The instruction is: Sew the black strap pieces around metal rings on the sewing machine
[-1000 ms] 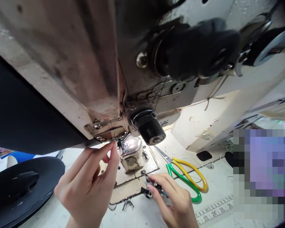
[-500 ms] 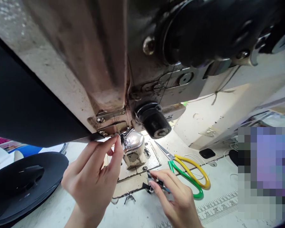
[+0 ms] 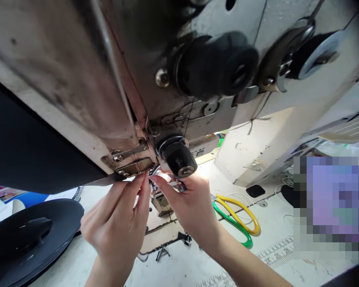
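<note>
1. At your left sits a black, glossy, dish-like disc point(image 3: 58, 223) with a wide flat rim and a hollow middle, where light glints on the dark surface and nothing more can be made out
2. At the far right lies clear, crinkled plastic point(image 3: 345, 149), too blurred for you to tell whether it is a bag or what it holds
3. The grimy, grey and cream metal sewing machine head point(image 3: 151, 48) leans over your hands, with scuffed plates, round screws and two stubby black cylindrical knobs point(image 3: 179, 157), the lower one just above your right hand
4. Your left hand point(image 3: 115, 229) has thumb and forefinger pressed together right under the machine head's lower edge; whether they pinch anything is too small to tell
5. Your right hand point(image 3: 196, 201) is bent inward, thumb tip just beside the left fingertips; a dark, bluish metallic object point(image 3: 181, 185) shows under its curled fingers, mostly hidden, so you cannot tell how firmly it is gripped
6. Below and between your hands stands a boxy, worn metal block point(image 3: 161, 205) on the machine bed
7. Beyond your right wrist lie scissors with one yellow and one green smooth looped handle point(image 3: 256, 228), near a loose thin white cord point(image 3: 243, 195)
8. On the smudged white tabletop point(image 3: 164, 275) you have a small black-and-silver piece point(image 3: 185, 238) near your right forearm, and a pale ruler scale with printed numbers point(image 3: 277, 255) past that forearm
</note>
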`<action>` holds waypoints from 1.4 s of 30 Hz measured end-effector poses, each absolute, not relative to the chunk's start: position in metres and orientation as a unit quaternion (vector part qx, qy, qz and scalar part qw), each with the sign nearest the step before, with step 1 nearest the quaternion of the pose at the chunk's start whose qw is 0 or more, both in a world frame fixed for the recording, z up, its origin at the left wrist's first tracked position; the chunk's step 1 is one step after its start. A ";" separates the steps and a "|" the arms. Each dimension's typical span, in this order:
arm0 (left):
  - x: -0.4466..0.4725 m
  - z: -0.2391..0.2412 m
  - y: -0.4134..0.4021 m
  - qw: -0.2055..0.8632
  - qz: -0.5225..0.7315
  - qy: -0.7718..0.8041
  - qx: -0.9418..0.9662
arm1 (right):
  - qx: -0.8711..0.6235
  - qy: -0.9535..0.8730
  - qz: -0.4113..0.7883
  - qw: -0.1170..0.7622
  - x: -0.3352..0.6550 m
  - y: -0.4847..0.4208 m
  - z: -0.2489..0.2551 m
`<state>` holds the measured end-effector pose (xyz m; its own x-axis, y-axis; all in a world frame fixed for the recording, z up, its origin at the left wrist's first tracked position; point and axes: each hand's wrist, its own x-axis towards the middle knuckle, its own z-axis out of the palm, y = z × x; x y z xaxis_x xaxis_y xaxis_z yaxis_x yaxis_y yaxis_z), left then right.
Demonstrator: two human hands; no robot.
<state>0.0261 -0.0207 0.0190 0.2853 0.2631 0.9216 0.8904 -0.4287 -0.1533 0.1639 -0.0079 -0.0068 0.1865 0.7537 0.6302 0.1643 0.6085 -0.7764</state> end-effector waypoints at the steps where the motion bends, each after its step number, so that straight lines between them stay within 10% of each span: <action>1: 0.026 0.020 -0.021 0.349 -0.443 -0.402 -0.721 | -0.390 -0.595 0.221 0.667 0.161 -0.005 -0.007; 13: 0.023 -0.001 -0.039 0.174 -0.396 -0.275 -0.859 | -0.233 -0.724 0.333 0.557 0.199 -0.027 -0.012; 26: 0.023 0.000 -0.015 -0.136 -0.554 -0.510 -0.644 | -0.390 -0.658 0.155 0.626 0.172 -0.008 -0.024; 42: 0.027 -0.003 -0.011 -0.169 -0.565 -0.534 -0.606 | -0.369 -0.645 0.155 0.651 0.169 -0.009 -0.032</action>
